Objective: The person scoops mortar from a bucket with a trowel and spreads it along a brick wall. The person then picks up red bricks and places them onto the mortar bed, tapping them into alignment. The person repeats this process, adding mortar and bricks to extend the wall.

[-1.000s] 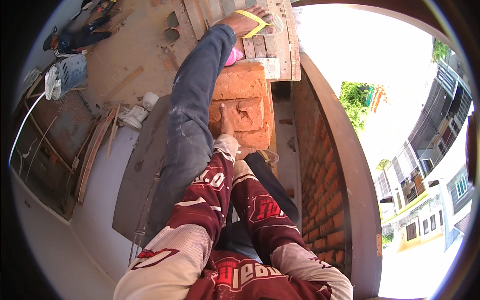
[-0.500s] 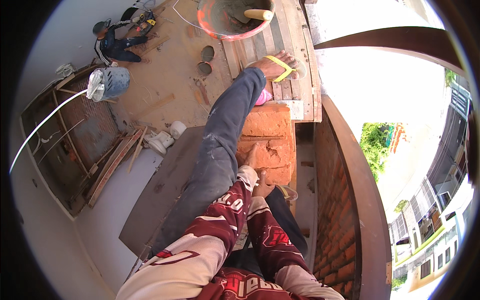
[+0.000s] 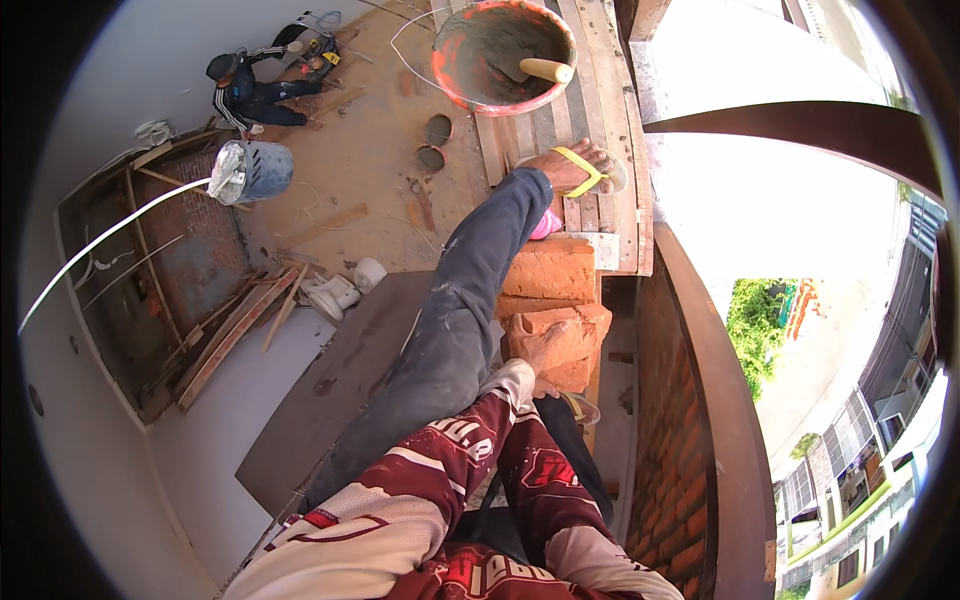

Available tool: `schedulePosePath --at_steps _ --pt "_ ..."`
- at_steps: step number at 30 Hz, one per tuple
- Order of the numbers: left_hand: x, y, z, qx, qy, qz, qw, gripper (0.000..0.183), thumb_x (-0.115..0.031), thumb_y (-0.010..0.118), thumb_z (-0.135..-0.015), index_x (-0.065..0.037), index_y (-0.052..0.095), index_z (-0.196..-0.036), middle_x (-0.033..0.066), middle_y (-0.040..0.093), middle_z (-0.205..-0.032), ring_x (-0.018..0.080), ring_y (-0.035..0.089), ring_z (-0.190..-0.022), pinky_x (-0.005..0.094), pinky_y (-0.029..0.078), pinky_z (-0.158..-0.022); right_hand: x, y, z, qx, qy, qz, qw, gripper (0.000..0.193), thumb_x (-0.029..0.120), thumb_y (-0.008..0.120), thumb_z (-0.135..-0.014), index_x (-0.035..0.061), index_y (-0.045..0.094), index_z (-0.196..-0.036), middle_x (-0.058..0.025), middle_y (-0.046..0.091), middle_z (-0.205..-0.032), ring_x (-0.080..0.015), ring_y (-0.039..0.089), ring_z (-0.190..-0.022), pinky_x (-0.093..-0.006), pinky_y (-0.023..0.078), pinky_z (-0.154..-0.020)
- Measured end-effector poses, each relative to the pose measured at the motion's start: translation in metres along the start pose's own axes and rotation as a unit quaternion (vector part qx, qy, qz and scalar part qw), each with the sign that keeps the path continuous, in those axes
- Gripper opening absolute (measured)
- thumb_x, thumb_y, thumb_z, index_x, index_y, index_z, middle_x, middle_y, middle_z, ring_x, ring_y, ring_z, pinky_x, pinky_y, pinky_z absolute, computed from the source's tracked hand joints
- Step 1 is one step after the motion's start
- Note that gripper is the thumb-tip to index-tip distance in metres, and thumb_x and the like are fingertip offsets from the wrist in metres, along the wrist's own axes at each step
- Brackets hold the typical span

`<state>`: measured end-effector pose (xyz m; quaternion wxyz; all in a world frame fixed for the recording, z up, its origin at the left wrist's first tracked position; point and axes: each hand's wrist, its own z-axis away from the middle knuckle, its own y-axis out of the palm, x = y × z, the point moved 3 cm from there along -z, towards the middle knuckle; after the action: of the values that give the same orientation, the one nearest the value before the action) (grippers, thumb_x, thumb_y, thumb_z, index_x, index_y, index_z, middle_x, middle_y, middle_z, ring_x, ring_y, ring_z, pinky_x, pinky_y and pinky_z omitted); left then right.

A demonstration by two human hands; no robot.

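Observation:
An orange clay brick (image 3: 585,330) sits raised and tilted on top of other bricks on the ledge before me. My left hand (image 3: 535,345) is closed on its left side, with fingers over its upper face. My right hand (image 3: 546,388) is at the near edge of these bricks, its fingers mostly hidden by the bricks and my left sleeve. Just beyond lies another orange brick (image 3: 545,268), flat on the stack. A red-rimmed bucket (image 3: 447,78) of grey mortar stands on planks farther off, and a trowel with a wooden handle (image 3: 547,70) rests in it.
My sandalled foot (image 3: 580,170) stands on the wooden planks (image 3: 625,200). At right runs a brick wall (image 3: 665,430), with a bright street drop beyond. A grey bucket (image 3: 262,170) hangs by a white cord at left. A person (image 3: 250,92) crouches on the floor below.
A brick has been lifted and tilted by my left hand. My right hand has shifted slightly nearer to me and right. The whole view has shifted, so the scene sits lower and farther right.

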<state>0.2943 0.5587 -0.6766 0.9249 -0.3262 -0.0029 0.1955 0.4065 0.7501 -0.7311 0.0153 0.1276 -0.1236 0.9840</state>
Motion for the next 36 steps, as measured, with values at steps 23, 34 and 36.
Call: schedulePosePath --at_steps 23,34,36 --pt "-0.155 -0.173 0.161 0.01 0.213 0.241 0.947 0.072 -0.062 0.082 -0.077 0.004 0.059 -0.096 0.0177 0.068 -0.092 0.0267 0.065 -0.083 0.0376 0.053 -0.078 0.262 -0.113 0.225 0.244 0.061 0.03 0.967 0.055 0.027 0.074 -0.086 0.0013 0.053 -0.13 -0.0103 0.064 -0.114 -0.0213 0.065 -0.106 -0.0375 0.052 -0.094" --pt "-0.228 -0.415 0.139 -0.2 0.258 -0.15 0.933 0.12 -0.088 0.063 -0.07 0.021 0.058 -0.121 0.0353 0.062 -0.125 0.0402 0.065 -0.109 0.0454 0.051 -0.096 0.347 -0.256 0.468 0.226 -0.225 0.114 0.941 0.113 0.029 0.085 -0.061 -0.0019 0.03 -0.154 -0.02 0.047 -0.143 -0.0303 0.046 -0.136 -0.0382 0.034 -0.115" --pt "-0.227 -0.443 0.14 -0.171 0.195 -0.219 0.941 0.118 -0.087 0.064 -0.07 0.014 0.055 -0.131 0.0298 0.059 -0.133 0.0366 0.059 -0.122 0.044 0.044 -0.105 0.351 -0.289 0.505 0.184 -0.285 0.104 0.935 0.114 0.027 0.085 -0.058 -0.0009 0.03 -0.154 -0.0193 0.046 -0.144 -0.0303 0.045 -0.136 -0.0383 0.034 -0.115"
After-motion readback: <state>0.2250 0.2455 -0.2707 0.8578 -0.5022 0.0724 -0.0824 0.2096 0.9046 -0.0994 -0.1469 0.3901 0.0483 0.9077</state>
